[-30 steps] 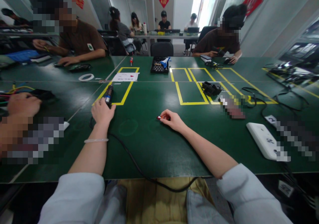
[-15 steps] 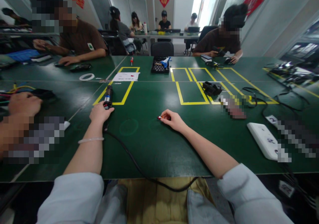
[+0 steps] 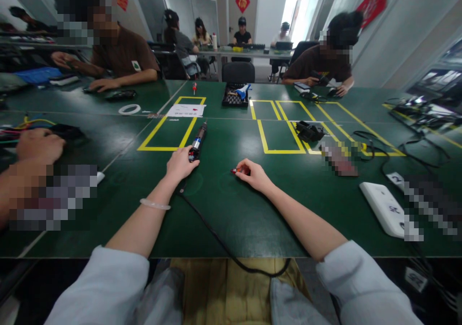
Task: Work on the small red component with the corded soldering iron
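Note:
My left hand (image 3: 182, 162) is wrapped round a dark cylindrical tool (image 3: 198, 137) with a blue and silver band. The tool's tip points away from me, and a black cable (image 3: 212, 231) runs from its rear end toward my lap. To the right, my right hand (image 3: 252, 175) pinches a small red object (image 3: 236, 171) between thumb and fingertips, low over the green table (image 3: 224, 209). The red object's details are too small to tell. A gap separates the tool from the red object.
Ahead lie a white paper (image 3: 186, 110), a black tray (image 3: 235, 96) with a blue item, and a red screwdriver (image 3: 194, 88). At right are a black holder (image 3: 309, 131), cables and a white power strip (image 3: 388, 209). A co-worker's hand (image 3: 40, 147) rests at left.
My left hand has moved right with the tool, which now tilts to the right and is nearer my right hand. The view has shifted slightly; my right hand remains in nearly the same place.

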Demonstrator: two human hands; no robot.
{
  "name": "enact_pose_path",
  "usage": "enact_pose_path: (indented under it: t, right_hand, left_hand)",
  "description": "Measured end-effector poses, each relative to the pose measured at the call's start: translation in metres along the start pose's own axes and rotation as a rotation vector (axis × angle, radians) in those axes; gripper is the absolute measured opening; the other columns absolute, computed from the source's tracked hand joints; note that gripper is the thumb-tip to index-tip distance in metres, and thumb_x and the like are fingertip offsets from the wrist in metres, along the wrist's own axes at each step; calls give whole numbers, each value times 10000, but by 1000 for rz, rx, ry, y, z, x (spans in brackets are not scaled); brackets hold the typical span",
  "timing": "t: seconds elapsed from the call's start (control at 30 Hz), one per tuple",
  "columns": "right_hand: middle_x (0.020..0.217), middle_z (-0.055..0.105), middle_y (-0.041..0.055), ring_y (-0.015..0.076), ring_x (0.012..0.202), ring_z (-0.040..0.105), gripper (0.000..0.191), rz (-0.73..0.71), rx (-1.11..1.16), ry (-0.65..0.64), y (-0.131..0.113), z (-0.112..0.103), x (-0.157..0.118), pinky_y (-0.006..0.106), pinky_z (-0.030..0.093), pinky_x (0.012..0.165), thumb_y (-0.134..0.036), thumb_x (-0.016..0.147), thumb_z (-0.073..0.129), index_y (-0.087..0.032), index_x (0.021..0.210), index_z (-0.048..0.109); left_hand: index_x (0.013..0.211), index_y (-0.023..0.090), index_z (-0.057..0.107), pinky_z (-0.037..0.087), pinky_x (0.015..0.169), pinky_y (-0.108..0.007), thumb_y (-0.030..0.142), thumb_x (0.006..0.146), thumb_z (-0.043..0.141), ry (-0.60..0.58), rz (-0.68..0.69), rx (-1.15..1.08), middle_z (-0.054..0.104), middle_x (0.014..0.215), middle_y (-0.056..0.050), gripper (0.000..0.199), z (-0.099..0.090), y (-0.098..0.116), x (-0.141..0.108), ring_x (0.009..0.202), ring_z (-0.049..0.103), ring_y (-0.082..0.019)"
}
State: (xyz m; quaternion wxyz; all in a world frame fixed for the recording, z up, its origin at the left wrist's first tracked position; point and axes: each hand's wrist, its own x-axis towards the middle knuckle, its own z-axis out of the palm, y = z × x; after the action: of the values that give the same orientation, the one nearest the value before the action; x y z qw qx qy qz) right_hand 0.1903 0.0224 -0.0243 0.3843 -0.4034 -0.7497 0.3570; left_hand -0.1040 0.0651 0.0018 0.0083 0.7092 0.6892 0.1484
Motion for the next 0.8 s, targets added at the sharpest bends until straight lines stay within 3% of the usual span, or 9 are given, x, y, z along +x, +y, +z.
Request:
enact_pose_path:
  t: [0.37,0.6,0.8]
  right_hand:
    - [870,562,21,132,714,520,69,-172,-206,1,-6,-1,-3,252,432,700,-249,864,578,-186,892,570]
    - [889,556,24,145,727,526,53,-184,-364,-10,-9,1,-4,253,420,699,-250,878,566,-200,893,562]
    - [958,580,39,156,775,550,44,-208,-444,-30,-7,3,-4,263,425,723,-234,878,589,-209,914,587]
  left_hand:
    - [1400,219,425,431,1007,-406,381,814,609,-124,419,-156,483,1388,-88,635,12,67,-28,1221,481,-279]
    - [1400,258,411,430,1015,-424,377,818,603,-158,541,-244,475,1393,-75,624,13,78,-36,1241,461,-278]
    - [1394,270,409,438,1001,-435,376,811,618,-155,564,-245,477,1374,-82,628,13,82,-39,1230,459,-283]
